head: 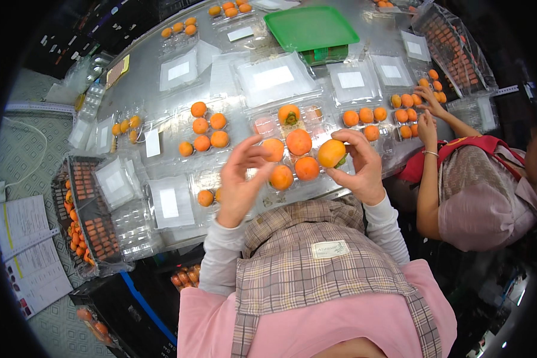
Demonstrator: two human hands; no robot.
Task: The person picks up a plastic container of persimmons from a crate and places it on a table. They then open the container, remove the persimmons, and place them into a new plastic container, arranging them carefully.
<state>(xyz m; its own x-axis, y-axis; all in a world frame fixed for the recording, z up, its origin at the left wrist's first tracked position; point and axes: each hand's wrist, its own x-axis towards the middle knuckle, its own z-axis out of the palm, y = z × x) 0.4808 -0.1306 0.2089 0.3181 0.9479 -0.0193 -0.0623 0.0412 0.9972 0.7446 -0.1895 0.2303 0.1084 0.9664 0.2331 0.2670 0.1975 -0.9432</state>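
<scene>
My right hand (361, 168) holds a yellow-orange persimmon (331, 153) between thumb and fingers, its green calyx turned down and to the right. Slightly blurred, my left hand (244, 176) is raised with its fingers apart and nothing in them. It is nearest to two persimmons, one orange (273, 150) and another (281, 177) below it; whether it touches either I cannot tell. Between my hands, more persimmons (299, 142) sit in a transparent plastic tray (320, 96). One persimmon (289, 115) at the tray's far side shows its calyx.
Other trays of persimmons (201, 126) spread over the metal table (161, 112). Packs of white foam sheets (273, 76) and a green tray (311, 29) lie beyond. A dark crate (83, 192) stands left. At right, a co-worker's hands (429, 109) reach among persimmons.
</scene>
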